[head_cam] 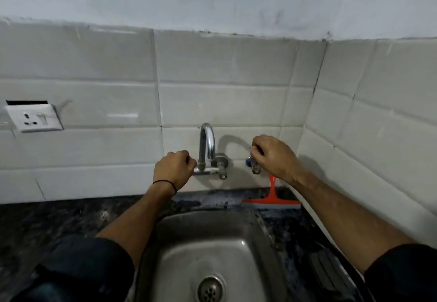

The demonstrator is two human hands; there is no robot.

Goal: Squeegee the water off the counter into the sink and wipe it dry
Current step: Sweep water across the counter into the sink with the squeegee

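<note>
A: Where are the hands?

B: Both are up at the wall. The left hand [174,168] is curled into a fist around the handle end of the tap [208,150], its knuckles just left of the chrome spout. A thin black band [165,183] circles that wrist.

A: And the other?

B: The right hand [272,155] is closed, fingers pinched together on something small above the valve [253,165]. I cannot tell exactly what it pinches; the fingers hide it.

A: The squeegee?

B: The squeegee [272,198] is free of both hands. It stands just below the right hand, red handle leaning up against the tiles [224,103], blade down on the surface [47,226] behind the sink [212,249].

A: And the sink itself?

B: Steel, below and between the two forearms, with the drain [210,290] nearest the camera. The dark speckled surface runs left of the left hand and along the back, where it looks wet near the blade.

A: Anything else?

B: A white socket [35,118] on the tiles, well left of the left hand. Dark sleeves [78,268] cover both upper arms.
</note>
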